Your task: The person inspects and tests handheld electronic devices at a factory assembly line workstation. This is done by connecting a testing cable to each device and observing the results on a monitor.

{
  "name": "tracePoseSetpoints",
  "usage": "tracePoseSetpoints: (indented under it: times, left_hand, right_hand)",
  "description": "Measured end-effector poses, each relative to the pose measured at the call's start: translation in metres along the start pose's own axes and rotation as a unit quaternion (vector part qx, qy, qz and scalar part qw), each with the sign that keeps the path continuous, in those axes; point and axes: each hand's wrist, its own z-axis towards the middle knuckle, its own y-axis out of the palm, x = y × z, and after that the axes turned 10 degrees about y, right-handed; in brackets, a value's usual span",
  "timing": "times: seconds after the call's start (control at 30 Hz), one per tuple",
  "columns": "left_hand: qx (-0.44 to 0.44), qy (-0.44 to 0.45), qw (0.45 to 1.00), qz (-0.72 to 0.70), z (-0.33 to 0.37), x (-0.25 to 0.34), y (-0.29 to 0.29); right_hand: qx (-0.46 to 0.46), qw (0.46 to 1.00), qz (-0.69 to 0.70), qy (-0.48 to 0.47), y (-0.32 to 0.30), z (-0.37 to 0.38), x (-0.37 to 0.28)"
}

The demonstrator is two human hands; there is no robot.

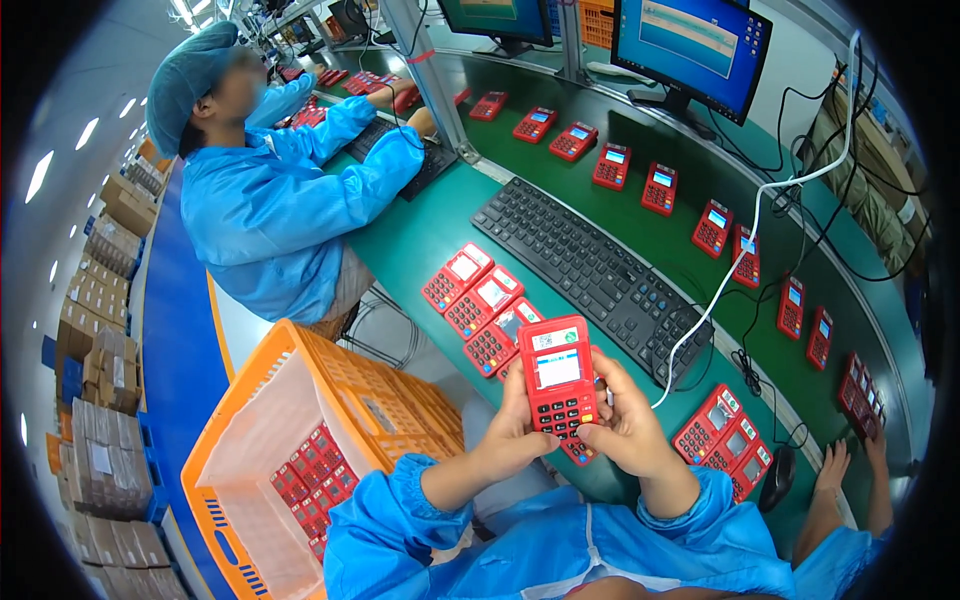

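Note:
A red card payment terminal (558,405) with a lit screen and black keys is held upright between both my hands over the table's front edge. My left hand (512,430) wraps its left side, thumb on the lower keypad. Around the right side closes my right hand (632,425), its thumb near the bottom keys. Just beyond, a row of red terminals (483,305) lies on the green table, partly hidden by the held one. To the right of my right hand lies another group of terminals (722,440).
A black keyboard (590,270) lies ahead, below a monitor (690,55). Lit terminals (658,188) line the green shelf behind it. A white cable (765,240) hangs across. An orange crate (250,400) holds more terminals. A co-worker (280,190) sits left; another person's hands (835,470) are right, near a mouse (777,480).

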Motion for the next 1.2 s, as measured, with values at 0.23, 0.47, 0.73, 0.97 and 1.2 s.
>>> tracePoseSetpoints:
  times: [0.23,0.47,0.73,0.97,1.2]
  left_hand:
    - [0.032,-0.010,0.999,0.023,0.001,-0.001,0.003]
    - [0.044,-0.003,0.999,0.020,0.000,-0.004,-0.001]
    - [0.069,0.007,0.997,-0.021,-0.001,-0.010,0.000]
    - [0.078,0.009,0.996,-0.052,0.000,-0.010,0.001]
    - [0.064,0.004,0.997,0.034,-0.002,-0.013,-0.001]
  right_hand:
    - [0.026,0.996,-0.084,-0.014,0.003,0.001,-0.006]
    - [0.035,0.994,-0.102,-0.010,0.006,0.002,-0.008]
    - [0.067,0.995,-0.069,-0.019,0.012,0.005,0.001]
    - [0.047,0.996,-0.071,-0.005,0.008,0.005,-0.005]
    - [0.052,0.996,-0.066,-0.035,0.009,0.004,-0.001]
